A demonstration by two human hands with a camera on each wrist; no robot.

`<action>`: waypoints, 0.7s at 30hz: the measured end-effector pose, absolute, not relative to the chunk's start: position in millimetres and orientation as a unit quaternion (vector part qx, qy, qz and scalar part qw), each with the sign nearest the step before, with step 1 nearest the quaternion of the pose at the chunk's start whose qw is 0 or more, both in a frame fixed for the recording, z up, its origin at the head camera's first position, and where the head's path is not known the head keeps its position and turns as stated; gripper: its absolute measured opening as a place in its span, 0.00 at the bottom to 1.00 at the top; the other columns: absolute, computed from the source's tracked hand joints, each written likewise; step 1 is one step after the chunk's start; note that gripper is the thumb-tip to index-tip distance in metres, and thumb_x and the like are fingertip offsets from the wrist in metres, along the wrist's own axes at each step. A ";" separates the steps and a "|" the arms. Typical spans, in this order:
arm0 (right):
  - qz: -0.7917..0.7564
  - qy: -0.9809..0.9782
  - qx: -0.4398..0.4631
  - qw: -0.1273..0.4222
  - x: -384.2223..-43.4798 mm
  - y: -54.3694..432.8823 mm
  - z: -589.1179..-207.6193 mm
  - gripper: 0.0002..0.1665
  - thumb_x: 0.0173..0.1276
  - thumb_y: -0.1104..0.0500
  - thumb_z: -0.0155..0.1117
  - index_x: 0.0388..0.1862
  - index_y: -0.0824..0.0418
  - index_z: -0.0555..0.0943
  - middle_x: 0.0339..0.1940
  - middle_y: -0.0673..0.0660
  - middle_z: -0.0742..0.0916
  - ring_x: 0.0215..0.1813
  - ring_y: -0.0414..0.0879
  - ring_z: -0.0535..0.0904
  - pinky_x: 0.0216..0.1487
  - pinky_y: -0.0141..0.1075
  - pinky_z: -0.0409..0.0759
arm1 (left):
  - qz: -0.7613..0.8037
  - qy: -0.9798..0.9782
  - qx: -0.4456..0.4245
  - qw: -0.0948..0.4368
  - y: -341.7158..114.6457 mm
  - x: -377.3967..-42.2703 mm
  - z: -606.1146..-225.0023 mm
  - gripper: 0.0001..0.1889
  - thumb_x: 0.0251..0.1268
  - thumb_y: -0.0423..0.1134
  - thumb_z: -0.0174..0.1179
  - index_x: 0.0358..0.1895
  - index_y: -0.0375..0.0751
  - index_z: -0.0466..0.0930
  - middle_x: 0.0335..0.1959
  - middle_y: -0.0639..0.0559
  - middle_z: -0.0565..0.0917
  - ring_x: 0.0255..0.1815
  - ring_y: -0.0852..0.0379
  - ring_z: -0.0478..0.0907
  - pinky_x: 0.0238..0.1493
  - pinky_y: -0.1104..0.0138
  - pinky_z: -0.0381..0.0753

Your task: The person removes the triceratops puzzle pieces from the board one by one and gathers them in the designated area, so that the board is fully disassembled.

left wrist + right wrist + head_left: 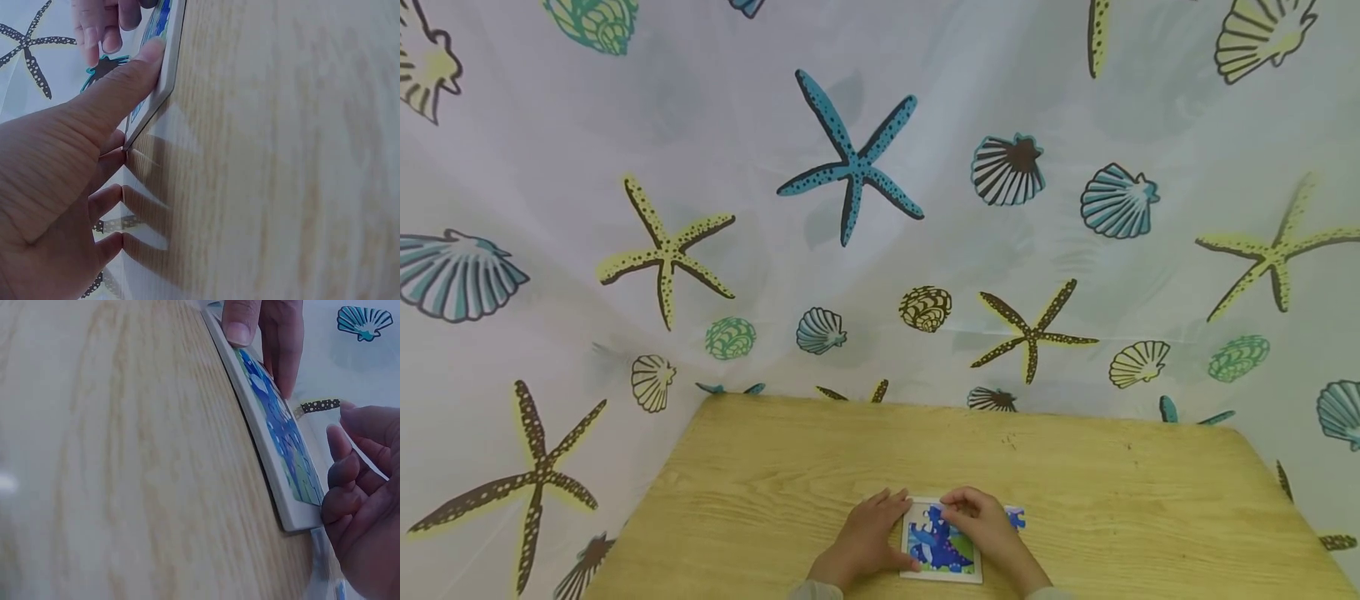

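A small jigsaw puzzle (938, 550) with a blue dinosaur picture lies in a white-rimmed tray on the table. My left hand (868, 537) rests at the tray's left side. Its thumb (134, 75) presses the rim, and its other fingers stretch out with tips on the tabletop. My right hand (985, 525) is over the tray's upper right. Between its thumb and fingers it pinches a puzzle piece (370, 464), of which just a thin pale edge shows. Another blue and purple piece (1018, 517) lies right of the tray, partly hidden by the right hand.
The wooden table (775, 467) extends around the tray on all visible sides. A white cloth (737, 125) printed with starfish and shells hangs beyond the table's back and side edges.
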State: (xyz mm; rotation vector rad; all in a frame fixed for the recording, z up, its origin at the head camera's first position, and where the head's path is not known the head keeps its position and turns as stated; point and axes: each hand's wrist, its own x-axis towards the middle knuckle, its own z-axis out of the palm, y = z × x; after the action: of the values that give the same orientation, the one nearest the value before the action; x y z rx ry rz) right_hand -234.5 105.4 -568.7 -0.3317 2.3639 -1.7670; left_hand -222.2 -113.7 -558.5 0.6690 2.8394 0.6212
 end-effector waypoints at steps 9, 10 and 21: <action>-0.555 0.819 -0.122 0.082 -235.8 97.8 -570.9 0.11 0.64 0.59 0.65 0.43 0.62 0.81 0.31 0.50 0.79 0.33 0.42 0.72 0.32 0.28 0.72 | 0.213 0.947 0.225 0.082 -113.5 -223.6 -558.1 0.48 0.42 0.62 0.70 0.67 0.41 0.68 0.70 0.49 0.66 0.71 0.42 0.58 0.66 0.45 0.59; -0.549 0.822 -0.122 0.082 -235.8 97.5 -570.9 0.10 0.64 0.59 0.65 0.42 0.62 0.81 0.30 0.49 0.79 0.32 0.42 0.71 0.31 0.28 0.71 | 0.213 0.947 0.224 0.084 -113.4 -223.6 -557.9 0.48 0.42 0.62 0.70 0.67 0.42 0.67 0.70 0.50 0.66 0.71 0.43 0.58 0.66 0.45 0.59; -0.458 0.875 -0.147 0.056 -237.1 92.7 -574.6 0.12 0.60 0.59 0.69 0.43 0.57 0.84 0.27 0.46 0.75 0.29 0.38 0.69 0.30 0.30 0.69 | 0.211 0.946 0.230 0.083 -113.7 -221.6 -553.6 0.47 0.42 0.61 0.71 0.67 0.40 0.68 0.69 0.48 0.67 0.71 0.42 0.58 0.65 0.43 0.61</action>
State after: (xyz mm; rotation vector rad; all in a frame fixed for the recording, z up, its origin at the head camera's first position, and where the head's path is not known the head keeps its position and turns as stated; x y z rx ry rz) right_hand -237.1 92.7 -574.6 -0.4470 2.6554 -1.3900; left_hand -221.6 -113.7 -553.6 0.6853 2.8256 0.6302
